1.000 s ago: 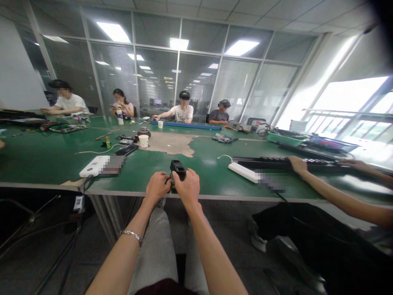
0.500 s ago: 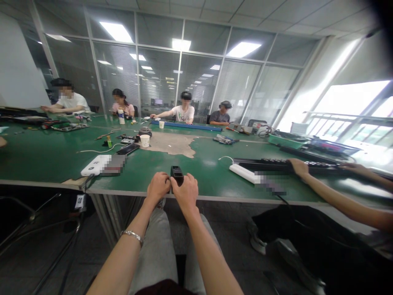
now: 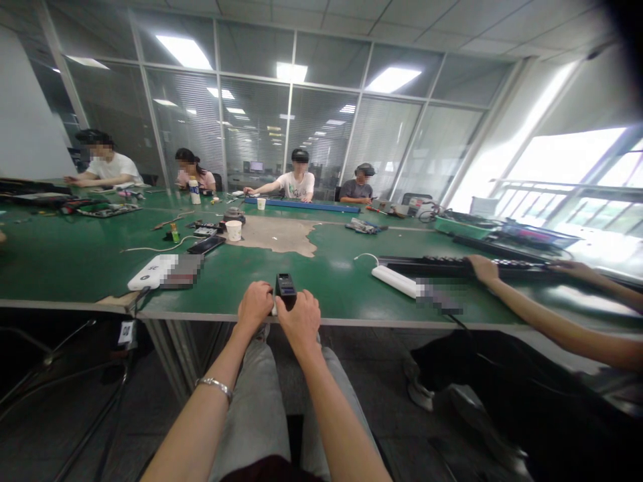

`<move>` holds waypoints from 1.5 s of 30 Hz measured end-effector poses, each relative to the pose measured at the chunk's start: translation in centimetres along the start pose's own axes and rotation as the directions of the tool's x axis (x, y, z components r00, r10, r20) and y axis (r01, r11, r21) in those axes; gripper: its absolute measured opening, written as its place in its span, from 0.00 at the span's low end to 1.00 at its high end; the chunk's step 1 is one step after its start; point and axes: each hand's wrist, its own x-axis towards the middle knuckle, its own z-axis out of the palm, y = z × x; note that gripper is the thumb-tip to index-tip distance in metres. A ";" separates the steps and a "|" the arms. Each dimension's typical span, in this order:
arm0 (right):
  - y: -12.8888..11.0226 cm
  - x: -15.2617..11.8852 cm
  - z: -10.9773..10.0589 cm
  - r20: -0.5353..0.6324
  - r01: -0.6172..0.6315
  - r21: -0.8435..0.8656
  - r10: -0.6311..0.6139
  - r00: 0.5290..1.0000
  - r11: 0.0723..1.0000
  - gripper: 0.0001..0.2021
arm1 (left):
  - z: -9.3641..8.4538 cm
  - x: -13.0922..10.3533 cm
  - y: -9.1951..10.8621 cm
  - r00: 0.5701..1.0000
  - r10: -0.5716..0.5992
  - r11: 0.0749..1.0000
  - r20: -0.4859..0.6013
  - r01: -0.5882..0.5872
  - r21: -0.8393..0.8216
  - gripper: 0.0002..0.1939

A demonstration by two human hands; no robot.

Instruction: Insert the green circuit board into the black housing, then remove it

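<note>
A small black box-shaped device (image 3: 286, 288) stands near the front edge of the green table, between my two hands. My right hand (image 3: 303, 320) is closed round its near right side, with the thumb toward me. Close by on the left, my left hand (image 3: 254, 305) rests at the table edge with its fingers curled; what they hold, if anything, is hidden. Between the hands a small pale piece (image 3: 274, 307) shows, too little of it to name. The lower part of the device is covered by my right hand.
On my left lie a white power strip (image 3: 151, 271), a dark phone (image 3: 206, 244) and a paper cup (image 3: 234, 231). To the right, another white power strip (image 3: 394, 280) lies beside a long black rail (image 3: 426, 266), where a neighbour's hand (image 3: 483, 269) rests. Several people sit opposite.
The black device has tilted slightly, showing more of its top and front face. My hands stay around the same place, and the whole view has shifted a little.
</note>
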 end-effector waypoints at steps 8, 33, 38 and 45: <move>0.5 -0.5 0.5 -0.037 0.017 0.017 -0.017 0.999 1.000 0.21 | 0.1 -0.1 0.1 1.000 -0.004 1.000 -0.009 0.004 0.010 0.16; -0.9 1.1 -0.3 -0.104 -0.005 0.095 0.015 0.995 0.995 0.20 | 0.1 -0.2 0.1 1.000 -0.024 1.000 -0.003 0.024 -0.012 0.15; -0.9 2.1 -1.4 -0.140 0.008 0.151 0.014 0.990 0.989 0.20 | 0.0 -0.2 0.2 1.000 -0.019 1.000 -0.004 0.019 -0.010 0.15; 0.8 3.5 -3.2 -0.230 0.030 0.173 0.011 0.973 0.985 0.22 | 0.0 0.0 0.2 1.000 0.004 1.000 0.006 -0.004 -0.006 0.16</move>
